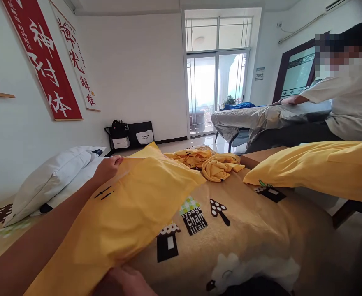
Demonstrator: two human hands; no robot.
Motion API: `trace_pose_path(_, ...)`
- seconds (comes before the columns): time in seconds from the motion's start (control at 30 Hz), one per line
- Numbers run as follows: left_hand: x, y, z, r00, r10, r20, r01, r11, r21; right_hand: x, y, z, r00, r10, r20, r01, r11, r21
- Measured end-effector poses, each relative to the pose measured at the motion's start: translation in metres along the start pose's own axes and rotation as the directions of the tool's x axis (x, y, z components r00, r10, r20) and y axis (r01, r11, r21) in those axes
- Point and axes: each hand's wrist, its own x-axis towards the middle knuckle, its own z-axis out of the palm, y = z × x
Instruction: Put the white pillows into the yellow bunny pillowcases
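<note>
A plain yellow pillowcase (138, 197) with small black marks is stretched out in front of me over the bed. My left hand (110, 165) pinches its far edge, the arm reaching along its left side. At the bottom of the view, my right hand (130, 279) is closed on the near edge, its fingertips partly hidden by the cloth. Beyond the pillowcase lie crumpled yellow cloths (219, 166). White pillows (54, 176) rest to the left of my left arm.
A patterned tan blanket (236, 213) covers the bed. To the right are a stuffed yellow pillow (323, 168) and a cardboard box (261, 155). Another person (350, 94) leans over a grey-covered table (261, 117). Black bags (128, 135) stand by the far wall.
</note>
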Motion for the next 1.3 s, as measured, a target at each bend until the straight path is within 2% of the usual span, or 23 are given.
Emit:
trace_pose_path(0.03, -0.006, -0.001, -0.003, 0.998, 0.055, -0.033, -0.053, 0.997, 0.059, 0.003, -0.007, -0.014, 0.995, -0.095, -0.042, 0.095, 0.995, 0.005)
trace_pose_path(0.07, -0.014, -0.004, -0.004, 0.992, 0.111, -0.058, -0.104, 0.989, 0.108, 0.004, -0.013, -0.033, 0.977, -0.154, -0.145, 0.154, 0.988, -0.014)
trace_pose_path(0.1, -0.025, -0.007, -0.002, 0.982, 0.179, -0.066, -0.168, 0.976, 0.142, 0.004, -0.018, -0.056, 0.948, -0.165, -0.274, 0.156, 0.986, -0.054)
trace_pose_path(0.17, -0.054, -0.010, 0.009, 0.927, 0.374, -0.039, -0.361, 0.915, 0.179, -0.003, -0.020, -0.105, 0.894, -0.170, -0.415, 0.093, 0.976, -0.198)
trace_pose_path(0.2, -0.070, -0.010, 0.017, 0.863, 0.505, -0.013, -0.492, 0.846, 0.204, -0.008, -0.016, -0.128, 0.874, -0.189, -0.447, 0.059, 0.956, -0.288)
trace_pose_path(0.27, -0.099, -0.004, 0.034, 0.689, 0.725, 0.009, -0.699, 0.661, 0.274, -0.018, 0.000, -0.167, 0.834, -0.188, -0.519, -0.080, 0.889, -0.451)
trace_pose_path(0.3, -0.111, 0.000, 0.042, 0.629, 0.777, -0.016, -0.739, 0.605, 0.296, -0.023, 0.010, -0.182, 0.800, -0.143, -0.582, -0.195, 0.857, -0.478)
trace_pose_path(0.33, -0.121, 0.005, 0.047, 0.593, 0.803, -0.057, -0.754, 0.579, 0.309, -0.027, 0.020, -0.194, 0.758, -0.073, -0.648, -0.317, 0.827, -0.465)
trace_pose_path(0.4, -0.134, 0.014, 0.053, 0.568, 0.810, -0.147, -0.755, 0.584, 0.299, -0.034, 0.037, -0.211, 0.643, 0.109, -0.758, -0.525, 0.783, -0.333)
trace_pose_path(0.47, -0.139, 0.018, 0.053, 0.550, 0.809, -0.208, -0.764, 0.588, 0.266, -0.037, 0.047, -0.218, 0.555, 0.265, -0.789, -0.594, 0.790, -0.152)
trace_pose_path(0.5, -0.140, 0.018, 0.052, 0.536, 0.813, -0.227, -0.775, 0.581, 0.250, -0.037, 0.048, -0.218, 0.539, 0.324, -0.777, -0.573, 0.818, -0.056)
trace_pose_path(0.57, -0.143, 0.016, 0.049, 0.511, 0.811, -0.285, -0.789, 0.574, 0.219, -0.033, 0.043, -0.215, 0.574, 0.391, -0.719, -0.444, 0.887, 0.127)
trace_pose_path(0.63, -0.146, 0.015, 0.045, 0.503, 0.775, -0.382, -0.781, 0.597, 0.184, -0.024, 0.030, -0.212, 0.657, 0.363, -0.660, -0.288, 0.931, 0.226)
trace_pose_path(0.67, -0.148, 0.014, 0.042, 0.504, 0.745, -0.437, -0.767, 0.619, 0.171, -0.018, 0.022, -0.212, 0.687, 0.316, -0.655, -0.229, 0.949, 0.217)
trace_pose_path(0.73, -0.151, 0.013, 0.036, 0.514, 0.669, -0.537, -0.712, 0.682, 0.168, -0.003, 0.008, -0.219, 0.703, 0.192, -0.684, -0.175, 0.980, 0.095)
trace_pose_path(0.8, -0.152, 0.014, 0.030, 0.526, 0.625, -0.576, -0.651, 0.732, 0.199, 0.013, -0.001, -0.231, 0.705, 0.096, -0.703, -0.222, 0.971, -0.089)
trace_pose_path(0.9, -0.153, 0.017, 0.027, 0.570, 0.685, -0.454, -0.648, 0.715, 0.264, 0.031, 0.001, -0.245, 0.726, 0.095, -0.681, -0.409, 0.856, -0.316)
trace_pose_path(0.97, -0.153, 0.020, 0.031, 0.611, 0.718, -0.334, -0.661, 0.694, 0.283, 0.035, 0.003, -0.240, 0.709, 0.056, -0.703, -0.478, 0.771, -0.421)
trace_pose_path(1.03, -0.151, 0.023, 0.038, 0.657, 0.697, -0.287, -0.632, 0.717, 0.295, 0.032, -0.002, -0.223, 0.707, -0.109, -0.699, -0.418, 0.733, -0.537)
trace_pose_path(1.07, -0.150, 0.024, 0.041, 0.673, 0.680, -0.293, -0.610, 0.733, 0.301, 0.029, -0.009, -0.210, 0.735, -0.209, -0.645, -0.339, 0.711, -0.616)
trace_pose_path(1.13, -0.146, 0.026, 0.044, 0.686, 0.665, -0.297, -0.587, 0.746, 0.315, 0.028, -0.026, -0.184, 0.822, -0.358, -0.444, -0.150, 0.616, -0.773)
trace_pose_path(1.2, -0.143, 0.028, 0.042, 0.682, 0.674, -0.285, -0.586, 0.736, 0.339, 0.037, -0.044, -0.164, 0.875, -0.393, -0.281, -0.061, 0.486, -0.872)
trace_pose_path(1.3, -0.144, 0.031, 0.035, 0.670, 0.701, -0.244, -0.598, 0.704, 0.383, 0.065, -0.061, -0.158, 0.900, -0.337, -0.277, -0.158, 0.341, -0.927)
